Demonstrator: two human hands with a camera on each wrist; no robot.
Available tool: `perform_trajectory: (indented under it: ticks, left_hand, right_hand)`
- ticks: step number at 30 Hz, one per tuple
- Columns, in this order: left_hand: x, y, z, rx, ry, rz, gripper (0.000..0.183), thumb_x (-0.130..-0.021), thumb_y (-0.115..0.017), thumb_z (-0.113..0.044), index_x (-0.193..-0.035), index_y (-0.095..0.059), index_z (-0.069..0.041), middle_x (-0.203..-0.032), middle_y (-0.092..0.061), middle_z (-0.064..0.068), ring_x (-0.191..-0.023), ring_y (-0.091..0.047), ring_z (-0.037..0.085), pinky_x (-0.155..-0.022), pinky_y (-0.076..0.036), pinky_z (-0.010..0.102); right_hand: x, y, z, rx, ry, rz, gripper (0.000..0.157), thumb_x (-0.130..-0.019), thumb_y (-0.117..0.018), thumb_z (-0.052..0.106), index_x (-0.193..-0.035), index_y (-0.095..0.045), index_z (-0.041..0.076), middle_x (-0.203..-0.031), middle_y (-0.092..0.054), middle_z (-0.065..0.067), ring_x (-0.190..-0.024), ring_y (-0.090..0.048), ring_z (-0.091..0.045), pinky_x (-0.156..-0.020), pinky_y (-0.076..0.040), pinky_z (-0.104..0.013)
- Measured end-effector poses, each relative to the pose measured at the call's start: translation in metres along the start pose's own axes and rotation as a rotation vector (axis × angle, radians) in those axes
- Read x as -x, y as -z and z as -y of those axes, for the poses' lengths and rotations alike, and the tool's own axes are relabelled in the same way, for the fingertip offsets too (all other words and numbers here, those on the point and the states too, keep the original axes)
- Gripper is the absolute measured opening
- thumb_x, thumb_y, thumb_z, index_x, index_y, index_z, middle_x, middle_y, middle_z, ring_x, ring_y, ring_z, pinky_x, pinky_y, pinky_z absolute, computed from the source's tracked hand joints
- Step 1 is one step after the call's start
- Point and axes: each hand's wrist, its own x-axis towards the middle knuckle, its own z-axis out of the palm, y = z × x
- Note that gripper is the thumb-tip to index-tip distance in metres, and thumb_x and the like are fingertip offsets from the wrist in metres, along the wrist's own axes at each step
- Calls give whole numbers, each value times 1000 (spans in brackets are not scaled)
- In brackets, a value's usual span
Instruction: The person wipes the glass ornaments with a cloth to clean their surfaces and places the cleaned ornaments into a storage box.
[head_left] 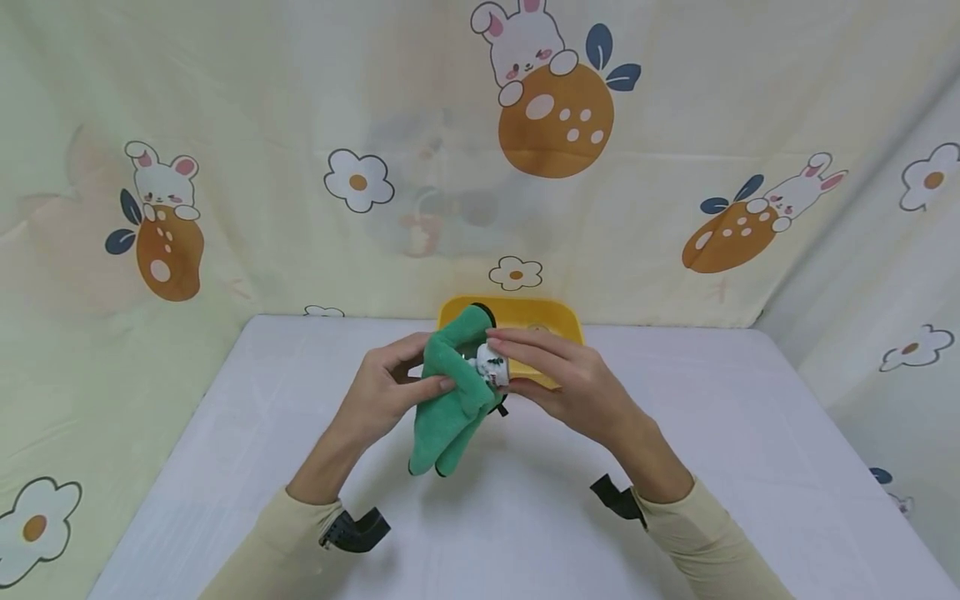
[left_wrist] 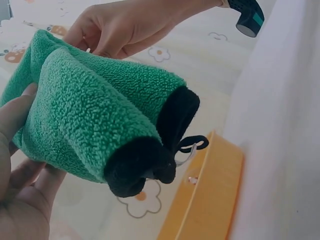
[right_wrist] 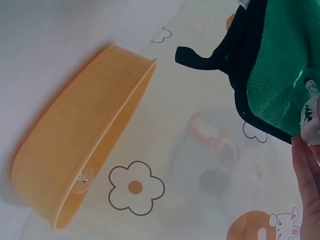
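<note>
A green towel [head_left: 442,421] with black edging hangs folded in my left hand [head_left: 378,387], whose thumb lies over the near side of the cloth. My right hand [head_left: 573,379] pinches a small whitish piece [head_left: 492,365] with dark print between its fingers and thumb, against the towel's fold. In the right wrist view this small bottle-like piece [right_wrist: 310,117] has a narrow neck with a dark tip pointing at the green cloth. A black loop [left_wrist: 194,144] sticks out from the towel's edge in the left wrist view. The right palm is partly hidden.
Behind the hands stands a yellow tray [head_left: 551,312] on the white table [head_left: 300,350]. A small clear round item [right_wrist: 82,180] with red and white in it shows inside the tray. A patterned curtain [head_left: 420,108] closes off the back and sides.
</note>
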Motion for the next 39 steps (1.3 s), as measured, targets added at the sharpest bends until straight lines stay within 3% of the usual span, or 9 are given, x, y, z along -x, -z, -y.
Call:
perform_trajectory:
  ticks: [7,13,22,29,35,39]
  left_hand:
    - [0,-3,-1,-37,-40,-25,45,-90,-75,-2,-134,-63,-3,-128,-66,11,-111,-65,24,-88,-61,36]
    - [0,-4,0,-87,-63,-35,49,-89,-77,-3,-136,-64,-7,-128,-66,9,-112,-65,25,-88,-61,36]
    - [2,-6,0,-148,-142,-35,53,-87,-78,-2,-137,-63,-7,-132,-65,9,-116,-64,25,-82,-63,35]
    - [1,-8,3,-233,-249,-58,57,-83,-79,4,-137,-62,-1,-132,-64,13,-118,-65,28,-81,-63,32]
    - [0,-10,1,-315,-344,-62,57,-81,-81,6,-135,-63,2,-132,-63,16,-118,-65,31,-83,-62,31]
    - [0,-9,1,-337,-357,-60,58,-80,-82,6,-134,-63,2,-132,-63,15,-117,-65,30,-84,-62,30]
  right_hand:
    - [2,-1,0,-25,-39,-22,62,-74,-88,7,-132,-65,1,-129,-68,-14,-117,-67,-31,-99,-53,-23]
    - [4,-3,-3,-54,-77,-32,61,-78,-87,14,-133,-64,0,-123,-69,-14,-101,-73,-27,-87,-60,-25]
    - [5,-5,-4,-91,-135,-20,63,-92,-67,44,-135,-61,-2,-116,-72,-13,-91,-75,-21,-80,-62,-26]
    - [6,-6,-5,-145,-167,3,61,-96,-65,38,-137,-58,-6,-114,-72,-14,-89,-76,-21,-75,-64,-35]
    - [5,-5,-4,-147,-194,6,52,-94,-74,19,-136,-59,-6,-107,-72,-12,-85,-74,-18,-73,-63,-28]
    - [5,-6,-4,-163,-203,4,51,-94,-73,19,-136,-59,-6,-106,-72,-12,-85,-75,-19,-74,-63,-26]
